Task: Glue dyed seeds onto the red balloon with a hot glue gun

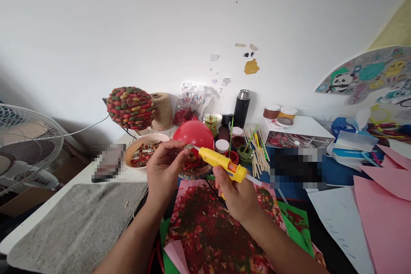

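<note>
My right hand (236,190) grips a yellow glue gun (221,163), with a clear glue stick poking out of its back. Its nozzle points left, close to a small greenish-brown piece (189,147) pinched between the thumb and fingers of my left hand (167,165). Whether the nozzle touches the piece is hard to tell. Just behind sits a red balloon (194,135) on a round patterned base, with coloured pieces around its lower part. Left of my hands, a bowl (130,154) holds many painted shell-like pieces. Paint-stained paper (215,227) lies below my hands.
A ball covered in coloured pieces (131,108) stands at the back left beside a twine spool (161,111). Paint jars, sticks and a black thermos (242,109) are behind. A grey cloth (77,222) lies left, pink paper (382,209) right, a fan (28,145) far left.
</note>
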Motion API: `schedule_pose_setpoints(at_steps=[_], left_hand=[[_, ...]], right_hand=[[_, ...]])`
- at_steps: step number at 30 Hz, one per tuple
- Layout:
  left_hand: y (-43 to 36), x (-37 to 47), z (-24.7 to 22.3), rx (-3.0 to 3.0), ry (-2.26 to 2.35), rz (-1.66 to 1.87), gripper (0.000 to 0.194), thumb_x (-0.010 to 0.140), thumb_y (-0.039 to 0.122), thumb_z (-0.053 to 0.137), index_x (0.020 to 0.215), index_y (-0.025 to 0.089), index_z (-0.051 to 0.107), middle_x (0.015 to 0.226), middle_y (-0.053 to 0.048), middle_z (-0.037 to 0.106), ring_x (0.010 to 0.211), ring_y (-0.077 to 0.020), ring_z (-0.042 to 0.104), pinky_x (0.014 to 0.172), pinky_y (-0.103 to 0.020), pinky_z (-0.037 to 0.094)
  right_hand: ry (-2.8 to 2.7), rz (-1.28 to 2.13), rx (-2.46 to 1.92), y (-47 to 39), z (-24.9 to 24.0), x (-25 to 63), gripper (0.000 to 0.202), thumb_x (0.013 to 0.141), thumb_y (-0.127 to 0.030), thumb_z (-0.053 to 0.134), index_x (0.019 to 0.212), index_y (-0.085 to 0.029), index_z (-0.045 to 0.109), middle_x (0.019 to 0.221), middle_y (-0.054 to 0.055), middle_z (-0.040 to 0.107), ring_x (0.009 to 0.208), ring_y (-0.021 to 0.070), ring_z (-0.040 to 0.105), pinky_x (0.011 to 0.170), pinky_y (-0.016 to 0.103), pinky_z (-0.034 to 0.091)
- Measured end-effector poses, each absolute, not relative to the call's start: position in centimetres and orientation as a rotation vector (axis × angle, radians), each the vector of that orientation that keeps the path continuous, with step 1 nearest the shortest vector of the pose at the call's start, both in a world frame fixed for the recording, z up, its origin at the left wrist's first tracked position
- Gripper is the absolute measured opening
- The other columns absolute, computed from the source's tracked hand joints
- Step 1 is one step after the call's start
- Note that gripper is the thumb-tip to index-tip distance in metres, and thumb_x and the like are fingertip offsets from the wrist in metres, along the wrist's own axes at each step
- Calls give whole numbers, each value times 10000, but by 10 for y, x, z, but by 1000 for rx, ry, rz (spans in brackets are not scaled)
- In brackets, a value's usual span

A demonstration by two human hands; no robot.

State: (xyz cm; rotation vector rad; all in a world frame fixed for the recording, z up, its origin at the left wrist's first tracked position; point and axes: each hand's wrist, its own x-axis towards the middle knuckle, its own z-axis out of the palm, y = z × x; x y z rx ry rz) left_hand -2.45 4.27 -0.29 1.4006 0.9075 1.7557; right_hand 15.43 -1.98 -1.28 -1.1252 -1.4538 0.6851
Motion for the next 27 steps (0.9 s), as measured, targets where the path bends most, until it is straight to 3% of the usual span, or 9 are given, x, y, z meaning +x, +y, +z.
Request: schedule_pose_setpoints(at_steps=[27], left_hand=[[43,-26,-4,1397,923,1757,265,820,362,947,961,203,790,764,-7,783,651,-129,736,569,-177,582]], right_hand=[[-1494,636,-1098,-18,-12,154,564,1082,-611,542,638,-263,523,491,-35,499,421,142,497,432,262,377]])
